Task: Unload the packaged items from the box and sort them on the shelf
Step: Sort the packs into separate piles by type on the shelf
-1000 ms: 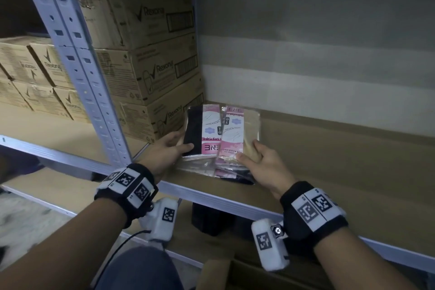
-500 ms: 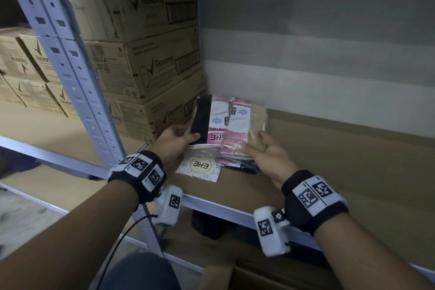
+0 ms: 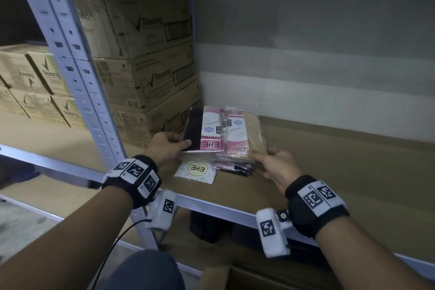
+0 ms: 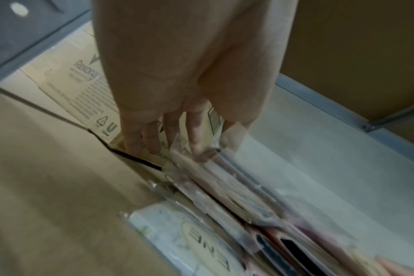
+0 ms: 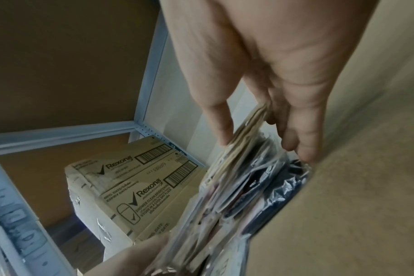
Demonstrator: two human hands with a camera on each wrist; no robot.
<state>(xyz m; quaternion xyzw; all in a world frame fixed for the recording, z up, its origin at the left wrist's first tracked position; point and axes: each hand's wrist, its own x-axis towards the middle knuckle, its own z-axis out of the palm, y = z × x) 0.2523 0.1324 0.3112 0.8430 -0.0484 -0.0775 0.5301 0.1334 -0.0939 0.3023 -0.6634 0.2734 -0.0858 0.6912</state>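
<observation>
Two flat plastic-wrapped packets stand tilted side by side over the shelf board (image 3: 329,186). My left hand (image 3: 179,143) pinches the left edge of the black-and-pink packet (image 3: 207,129), thumb on its face. My right hand (image 3: 262,156) grips the lower right corner of the pink-and-beige packet (image 3: 242,132). Under them a white ENE packet (image 3: 196,169) and dark packets (image 3: 236,168) lie flat on the board. In the left wrist view my fingers (image 4: 196,138) sit behind the packets' clear edge (image 4: 225,183). In the right wrist view my thumb (image 5: 220,121) presses the stack (image 5: 225,196) from above.
Stacked Rexona cartons (image 3: 146,73) stand just left of the packets, against the grey back wall. A perforated steel upright (image 3: 77,73) rises at the left. An open cardboard box (image 3: 235,278) sits below the shelf's metal front edge (image 3: 211,205). Bare board stretches to the right.
Both hands have raised the two packets off the pile and moved them slightly back. The white ENE packet beneath them has come into view.
</observation>
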